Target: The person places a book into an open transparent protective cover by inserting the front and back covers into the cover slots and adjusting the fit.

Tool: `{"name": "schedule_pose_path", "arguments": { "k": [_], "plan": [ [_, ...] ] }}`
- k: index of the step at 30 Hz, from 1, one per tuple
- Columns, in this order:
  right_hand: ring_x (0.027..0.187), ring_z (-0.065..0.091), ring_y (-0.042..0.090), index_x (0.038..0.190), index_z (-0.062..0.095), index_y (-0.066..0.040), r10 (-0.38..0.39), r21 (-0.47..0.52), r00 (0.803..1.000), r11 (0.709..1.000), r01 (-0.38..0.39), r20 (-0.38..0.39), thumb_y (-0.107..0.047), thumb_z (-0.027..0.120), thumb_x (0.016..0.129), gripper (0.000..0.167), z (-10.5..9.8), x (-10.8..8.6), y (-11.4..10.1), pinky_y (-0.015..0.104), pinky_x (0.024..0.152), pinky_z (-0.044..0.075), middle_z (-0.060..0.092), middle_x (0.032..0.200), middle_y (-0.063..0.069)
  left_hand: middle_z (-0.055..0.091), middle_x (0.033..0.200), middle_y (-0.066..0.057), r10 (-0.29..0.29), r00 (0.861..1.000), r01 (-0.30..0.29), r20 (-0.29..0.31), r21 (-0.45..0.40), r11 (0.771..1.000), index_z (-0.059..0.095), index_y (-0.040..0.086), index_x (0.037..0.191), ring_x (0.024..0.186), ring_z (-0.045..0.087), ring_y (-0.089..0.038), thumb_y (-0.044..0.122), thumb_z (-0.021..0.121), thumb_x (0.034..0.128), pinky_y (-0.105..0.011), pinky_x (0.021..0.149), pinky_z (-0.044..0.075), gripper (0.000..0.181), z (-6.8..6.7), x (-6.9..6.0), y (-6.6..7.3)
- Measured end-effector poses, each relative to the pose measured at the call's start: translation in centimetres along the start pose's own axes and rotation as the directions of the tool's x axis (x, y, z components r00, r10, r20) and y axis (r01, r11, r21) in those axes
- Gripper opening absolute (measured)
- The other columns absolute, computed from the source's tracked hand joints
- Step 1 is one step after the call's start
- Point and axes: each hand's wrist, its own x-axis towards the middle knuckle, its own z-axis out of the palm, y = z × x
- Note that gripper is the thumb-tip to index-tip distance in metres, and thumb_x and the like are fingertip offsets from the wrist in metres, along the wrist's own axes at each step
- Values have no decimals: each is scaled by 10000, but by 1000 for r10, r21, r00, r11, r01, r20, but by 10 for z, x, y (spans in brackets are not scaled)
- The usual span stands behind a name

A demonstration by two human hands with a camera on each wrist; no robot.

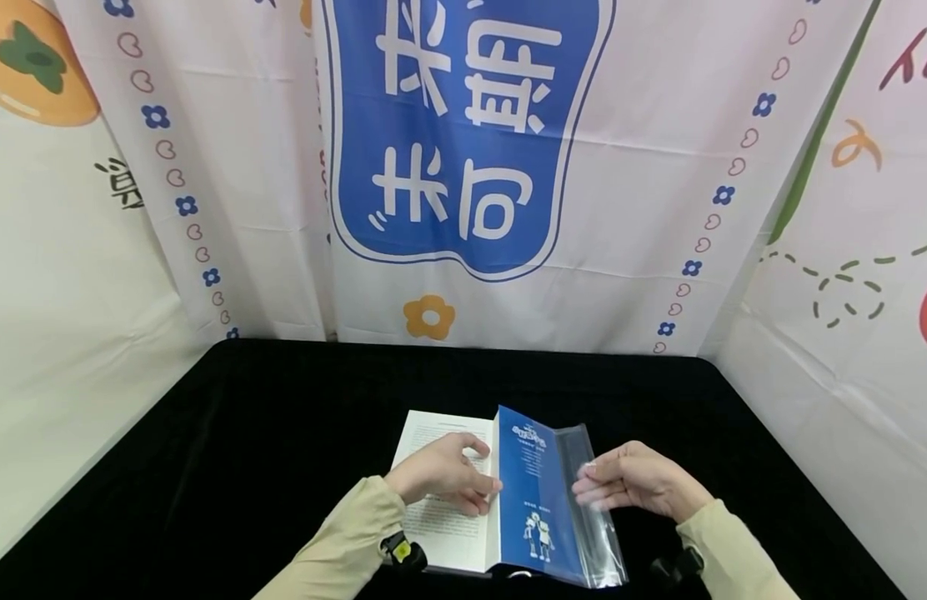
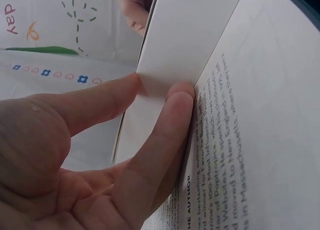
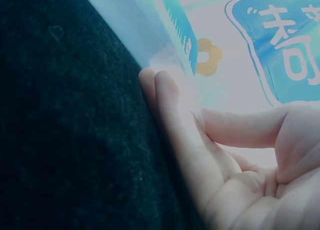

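Note:
An open book (image 1: pixel 444 525) lies on the black tabletop, printed page to the left, its blue cover flap (image 1: pixel 534 492) raised on the right. Past the blue flap sticks out a strip of clear plastic book cover (image 1: pixel 602 533). My left hand (image 1: pixel 452 475) is over the page, holding the book near the fold. In the left wrist view, its thumb meets the edge of a raised white leaf (image 2: pixel 175 34), and its fingertips (image 2: pixel 180 99) touch the inner crease. My right hand (image 1: pixel 632 479), slightly blurred, pinches the plastic between thumb and fingers (image 3: pixel 167 87).
Black cloth (image 1: pixel 283 408) covers the table, which has rounded far corners. A white printed curtain (image 1: pixel 643 167) with a blue emblem hangs behind it, and light printed cloth (image 1: pixel 66 333) closes in both sides. Dark straps with small devices (image 1: pixel 403 550) sit on the wrists.

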Motion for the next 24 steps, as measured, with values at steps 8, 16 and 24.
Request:
{"name": "schedule_pose_path", "arguments": {
  "k": [8, 16, 24],
  "plan": [
    [886, 709, 331, 1077, 655, 135, 6, 13, 1000, 1000, -5, -5, -56, 617, 963, 226, 0, 2, 0, 403, 763, 570, 694, 983, 265, 644, 813, -186, 2, 999, -1, -38, 40, 999, 485, -26, 1298, 633, 696, -262, 65, 803, 825, -337, 556, 575, 577, 4, -1, 2],
    [881, 711, 326, 1079, 657, 131, 9, 13, 1000, 1000, -9, -5, -58, 626, 958, 226, 0, 2, -1, 401, 764, 570, 696, 980, 260, 654, 801, -160, 27, 999, -26, -21, 59, 998, 550, -56, 1335, 641, 696, -254, 62, 794, 832, -335, 563, 577, 571, 4, -2, 3],
    [875, 713, 312, 1047, 668, 132, 9, 31, 1000, 999, -9, 4, -37, 617, 959, 198, 1, 2, 1, 408, 779, 565, 703, 959, 247, 679, 830, -145, 41, 998, -42, 47, 28, 999, 531, -61, 1367, 681, 708, -282, 43, 791, 817, -349, 588, 582, 618, 0, -2, 1]
  ]
}}
